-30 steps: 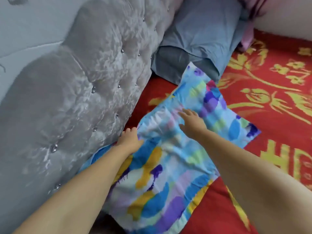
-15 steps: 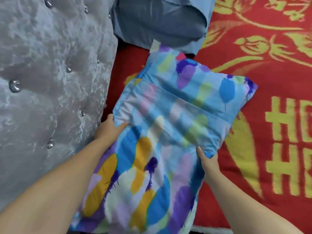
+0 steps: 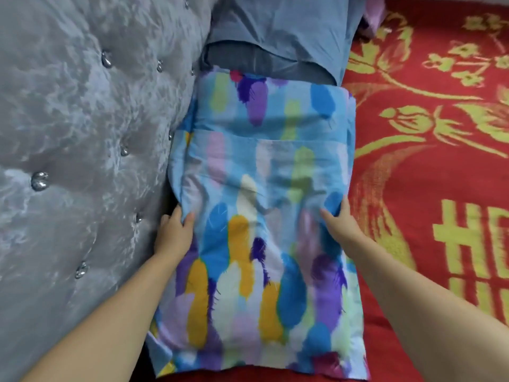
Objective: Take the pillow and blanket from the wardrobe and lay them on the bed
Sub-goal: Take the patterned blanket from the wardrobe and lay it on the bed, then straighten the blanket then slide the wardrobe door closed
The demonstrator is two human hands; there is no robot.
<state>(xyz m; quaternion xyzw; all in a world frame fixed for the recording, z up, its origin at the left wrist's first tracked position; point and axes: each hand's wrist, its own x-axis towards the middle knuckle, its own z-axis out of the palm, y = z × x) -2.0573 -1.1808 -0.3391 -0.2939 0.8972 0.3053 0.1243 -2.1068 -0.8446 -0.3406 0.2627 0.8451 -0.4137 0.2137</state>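
A pillow (image 3: 264, 194) in a blue case with purple, yellow and white feather marks lies lengthwise on the red bed cover (image 3: 440, 188), its left edge against the headboard. My left hand (image 3: 173, 232) pinches the pillow's left edge, thumb on top. On the right edge, my right hand (image 3: 338, 224) grips the case about halfway down. No blanket is in view.
A grey tufted headboard (image 3: 82, 133) with shiny buttons fills the left side. A grey-blue pillow (image 3: 278, 37) lies just beyond the colourful one, touching its far end. A bit of pink cloth (image 3: 373, 12) shows at the top. The red cover has yellow flower and letter patterns.
Both hands went from resting on top of the pillow to gripping its two side edges. The pillow has been turned from slanted to straight along the headboard, up against the grey-blue pillow.
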